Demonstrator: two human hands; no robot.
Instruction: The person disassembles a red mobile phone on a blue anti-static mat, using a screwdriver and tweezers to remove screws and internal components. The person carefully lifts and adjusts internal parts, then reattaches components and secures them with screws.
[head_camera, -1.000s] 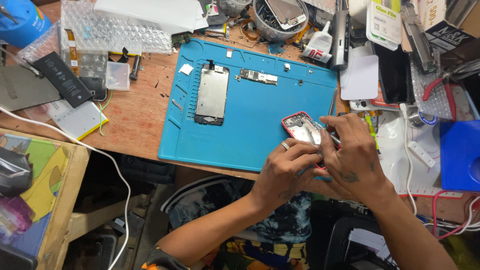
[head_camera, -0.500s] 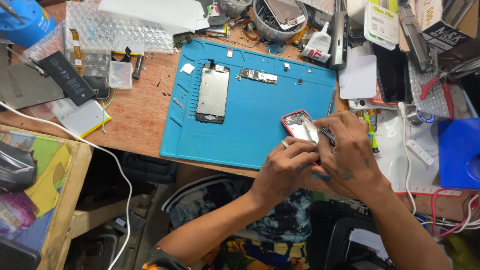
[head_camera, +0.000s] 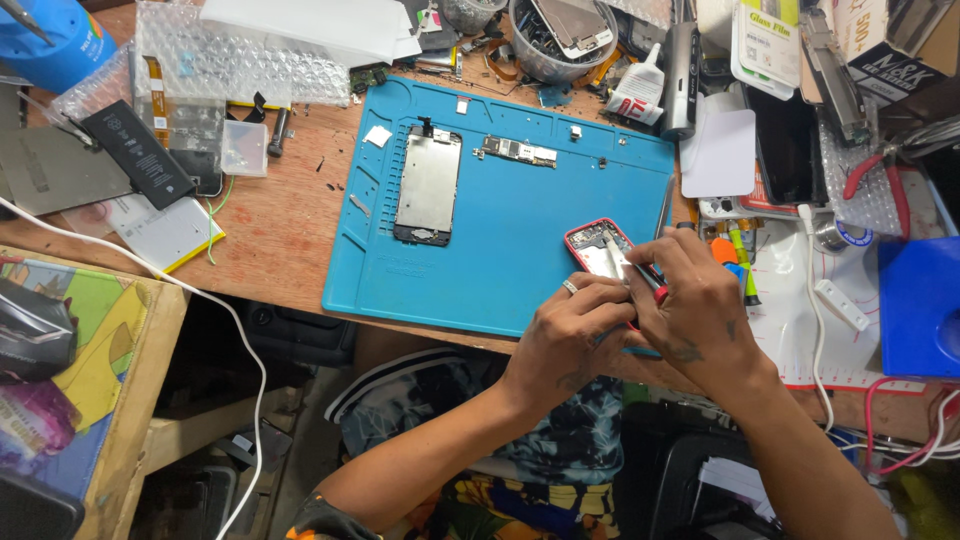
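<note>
On our blue mat (head_camera: 500, 270), our left hand (head_camera: 570, 335) gripped the red phone (head_camera: 598, 250); our right hand (head_camera: 700, 310), just beside, pinched a screwdriver (head_camera: 625, 262) (tip down).

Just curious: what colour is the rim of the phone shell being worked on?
Red, seen in the head view on the phone shell.

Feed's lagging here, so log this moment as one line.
left hand: steadies phone | right hand: tool in phone | mat: screen, board

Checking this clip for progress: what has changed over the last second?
Very little. Both the left hand and right hand stay on the red-framed phone, the right one keeping its thin tool there. The screen panel and circuit board lie unmoved.
</note>
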